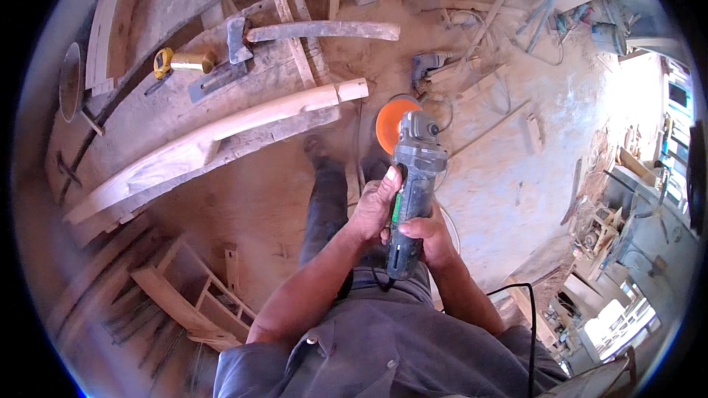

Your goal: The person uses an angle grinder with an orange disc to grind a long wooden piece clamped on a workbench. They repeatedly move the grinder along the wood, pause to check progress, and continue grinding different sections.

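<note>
Both my hands grip a dark grey angle grinder point(417, 177) in front of my body. An orange disc point(396, 125) is fitted at its far end, apart from any wood. My left hand point(374, 210) is closed round the left side of the body, thumb pointing up along it. My right hand point(434, 234) wraps the rear part from the right, its thumb across the top. To the left, a long, slightly curved piece of pale wood point(251, 119) lies along the near edge of the workbench point(140, 121).
On the bench are an axe point(317, 30), a yellow tape measure point(163, 63) and a flat metal blade point(214, 82). A power drill point(428, 66) lies on the floor beyond the grinder, among cords and wood strips. A wooden frame point(177, 298) stands at lower left. A black cable point(532, 317) hangs by my right arm.
</note>
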`<action>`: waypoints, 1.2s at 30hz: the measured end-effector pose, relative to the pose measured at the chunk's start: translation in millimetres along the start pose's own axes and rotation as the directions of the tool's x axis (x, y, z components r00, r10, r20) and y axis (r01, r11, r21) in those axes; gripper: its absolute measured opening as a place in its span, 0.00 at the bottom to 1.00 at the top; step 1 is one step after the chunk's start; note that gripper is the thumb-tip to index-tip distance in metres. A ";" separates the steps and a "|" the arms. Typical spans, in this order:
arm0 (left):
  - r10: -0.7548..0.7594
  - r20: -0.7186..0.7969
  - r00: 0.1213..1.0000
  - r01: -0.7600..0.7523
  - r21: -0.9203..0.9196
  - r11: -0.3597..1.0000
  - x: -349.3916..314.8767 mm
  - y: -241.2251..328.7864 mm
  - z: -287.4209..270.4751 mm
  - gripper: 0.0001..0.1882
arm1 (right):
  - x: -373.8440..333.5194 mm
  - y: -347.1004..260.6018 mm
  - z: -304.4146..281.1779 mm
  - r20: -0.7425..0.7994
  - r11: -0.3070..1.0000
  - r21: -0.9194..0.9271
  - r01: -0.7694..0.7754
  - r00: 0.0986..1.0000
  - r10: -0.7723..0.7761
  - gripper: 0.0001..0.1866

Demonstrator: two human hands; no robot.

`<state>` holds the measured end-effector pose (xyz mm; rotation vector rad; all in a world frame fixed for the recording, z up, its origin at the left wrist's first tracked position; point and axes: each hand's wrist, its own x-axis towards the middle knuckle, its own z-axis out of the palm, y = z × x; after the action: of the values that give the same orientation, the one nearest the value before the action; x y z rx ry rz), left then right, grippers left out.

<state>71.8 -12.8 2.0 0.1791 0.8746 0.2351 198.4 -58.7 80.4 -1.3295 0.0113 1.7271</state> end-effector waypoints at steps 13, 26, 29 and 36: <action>-0.054 0.142 0.988 0.080 -0.184 0.980 10.8 51.9 8.9 0.39 | 26.0 -27.9 18.0 -0.091 0.986 -0.162 -0.024 0.996 0.010 0.25; 0.804 0.178 0.568 0.136 0.943 -0.305 -64.9 185.1 -194.2 0.34 | 65.9 -55.6 33.0 0.019 0.937 -0.347 -0.026 0.999 0.035 0.26; 0.749 0.113 0.653 0.110 0.964 -0.242 -63.3 202.9 -205.6 0.36 | 73.0 -59.5 41.5 0.018 0.931 -0.362 -0.052 0.998 0.063 0.24; 0.762 0.199 0.616 0.125 0.931 -0.344 -54.0 198.0 -219.3 0.35 | 78.7 -63.7 44.7 -0.011 0.927 -0.364 -0.090 0.996 0.092 0.22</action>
<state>-157.3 175.1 -46.7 2.2757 1.4655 0.1491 207.4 51.1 70.4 -1.6124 -0.2678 1.8744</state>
